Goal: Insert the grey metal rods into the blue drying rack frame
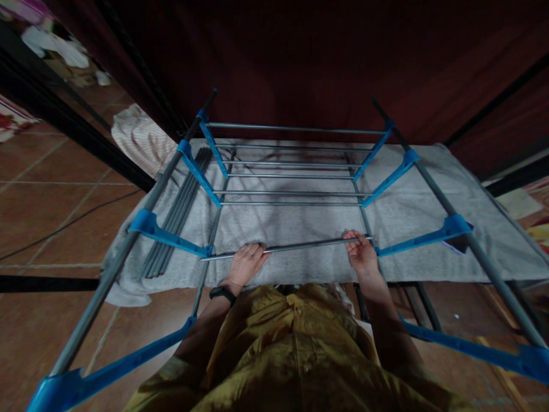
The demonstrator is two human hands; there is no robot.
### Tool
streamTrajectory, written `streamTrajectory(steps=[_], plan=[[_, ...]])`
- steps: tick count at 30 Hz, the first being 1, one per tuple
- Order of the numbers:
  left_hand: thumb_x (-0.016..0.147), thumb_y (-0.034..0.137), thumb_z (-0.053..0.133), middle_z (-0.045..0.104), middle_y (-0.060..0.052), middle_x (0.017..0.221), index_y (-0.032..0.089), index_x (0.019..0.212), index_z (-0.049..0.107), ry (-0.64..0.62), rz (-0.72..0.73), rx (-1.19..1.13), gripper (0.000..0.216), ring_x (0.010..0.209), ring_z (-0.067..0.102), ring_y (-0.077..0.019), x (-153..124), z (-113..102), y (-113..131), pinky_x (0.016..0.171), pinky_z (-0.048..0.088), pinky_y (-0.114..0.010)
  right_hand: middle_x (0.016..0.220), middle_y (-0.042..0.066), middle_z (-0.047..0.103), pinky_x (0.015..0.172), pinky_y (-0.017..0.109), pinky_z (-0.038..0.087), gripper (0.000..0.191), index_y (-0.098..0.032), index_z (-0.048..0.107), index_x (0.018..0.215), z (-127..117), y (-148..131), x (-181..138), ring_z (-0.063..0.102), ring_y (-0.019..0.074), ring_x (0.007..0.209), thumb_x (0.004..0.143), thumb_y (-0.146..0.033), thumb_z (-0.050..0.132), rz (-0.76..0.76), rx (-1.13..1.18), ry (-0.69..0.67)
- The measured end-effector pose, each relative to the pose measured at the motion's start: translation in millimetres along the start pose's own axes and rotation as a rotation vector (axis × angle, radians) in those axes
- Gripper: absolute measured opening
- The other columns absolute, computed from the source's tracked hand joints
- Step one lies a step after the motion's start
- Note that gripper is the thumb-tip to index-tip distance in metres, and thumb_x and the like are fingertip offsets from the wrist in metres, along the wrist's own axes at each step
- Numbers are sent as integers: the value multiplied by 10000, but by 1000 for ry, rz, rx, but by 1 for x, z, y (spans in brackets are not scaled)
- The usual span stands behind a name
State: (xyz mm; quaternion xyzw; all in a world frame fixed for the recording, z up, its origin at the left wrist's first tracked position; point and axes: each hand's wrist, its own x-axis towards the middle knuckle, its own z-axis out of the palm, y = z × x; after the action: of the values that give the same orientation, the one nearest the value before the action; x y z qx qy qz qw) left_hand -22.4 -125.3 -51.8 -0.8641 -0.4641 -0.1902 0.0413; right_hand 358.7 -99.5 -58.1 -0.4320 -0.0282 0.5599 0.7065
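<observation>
Left hand (247, 262) and right hand (362, 255) hold 1 metal rod (309, 246).

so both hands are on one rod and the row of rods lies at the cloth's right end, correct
Not quite: the head view shows the row of rods at the left end of the cloth. The left hand and right hand are on one rod.

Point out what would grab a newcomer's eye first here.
The bright blue brackets stand out along both sides of the frame. Between them, nearer the wearer, the left hand and right hand are on a metal rod. Loose grey tubes lie at left on the grey cloth.
</observation>
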Motion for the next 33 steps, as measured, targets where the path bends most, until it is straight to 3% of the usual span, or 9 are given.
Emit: streamTrajectory(steps=[19, 33], plan=[[1006, 370, 473, 689, -85, 884, 172, 1035, 661, -2, 2, 5, 274, 842, 642, -227, 0, 1, 0, 788, 486, -359, 794, 20, 743, 786, 223, 620, 58, -172, 655, 844, 2, 4, -2, 736, 119, 760, 830, -118, 666, 1, -91, 14], [1010, 370, 452, 690, -98, 894, 180, 1031, 674, -7, -16, -24, 293, 860, 646, -234, -1, 2, -1, 805, 493, -381, 779, 19, 735, 827, 219, 607, 95, -164, 657, 841, 1, 4, -3, 728, 106, 768, 850, -84, 608, 8, -46, -12]])
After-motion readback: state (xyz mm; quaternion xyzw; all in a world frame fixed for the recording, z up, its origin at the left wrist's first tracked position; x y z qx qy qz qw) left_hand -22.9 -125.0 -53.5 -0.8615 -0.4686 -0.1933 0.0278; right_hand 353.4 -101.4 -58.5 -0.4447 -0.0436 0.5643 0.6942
